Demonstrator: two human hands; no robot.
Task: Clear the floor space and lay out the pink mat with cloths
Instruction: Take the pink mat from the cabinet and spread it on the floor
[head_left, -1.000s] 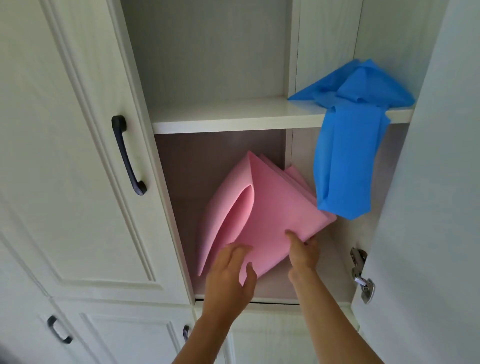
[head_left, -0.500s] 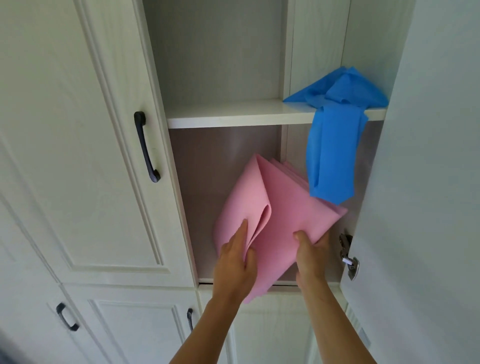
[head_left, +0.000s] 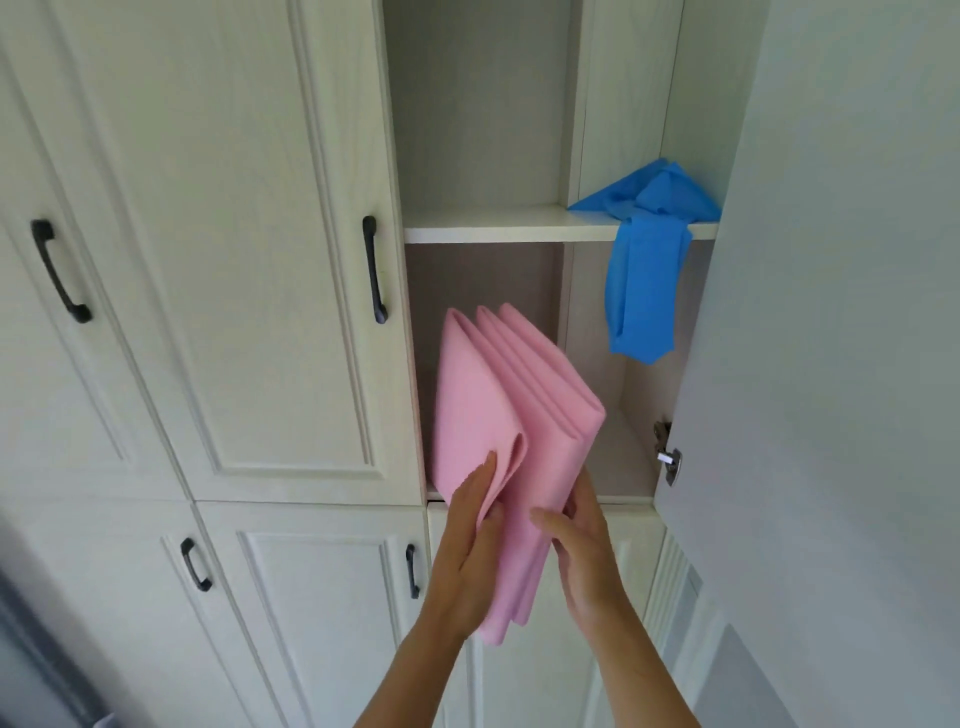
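Pink mat (head_left: 511, 415), folded, pressed between left hand (head_left: 467, 540) and right hand (head_left: 584, 545), fingers flat. Risk: loose folds slip, fan open.

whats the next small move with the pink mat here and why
Probably draw the folded pink mat fully out and down. Both hands, left and right, clamp its lower end, and its top seems barely out of the cupboard, with the blue cloth hanging close by.
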